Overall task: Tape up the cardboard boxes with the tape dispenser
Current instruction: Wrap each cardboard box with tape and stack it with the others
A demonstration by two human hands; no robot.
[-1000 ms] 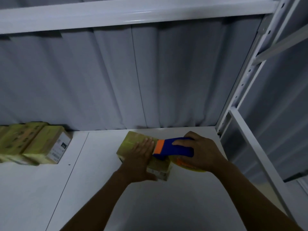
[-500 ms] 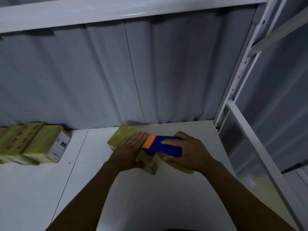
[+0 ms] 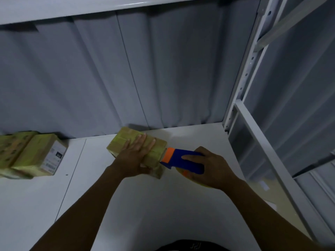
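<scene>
We press our flat left hand (image 3: 135,156) on the cardboard box (image 3: 126,140); our right hand (image 3: 208,169) grips the tape dispenser (image 3: 183,160) at its end.

I see the stacked boxes (image 3: 18,154) cut off at the left edge; their label (image 3: 53,158) print is too small to read. The right hand (image 3: 213,169) hides most of the tape dispenser (image 3: 183,160) roll; the left hand (image 3: 134,156) covers part of the box (image 3: 125,140) top.

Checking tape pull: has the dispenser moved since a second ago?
Yes. The tape dispenser has slid right, from over the cardboard box top to its right end, toward the shelf upright.
</scene>
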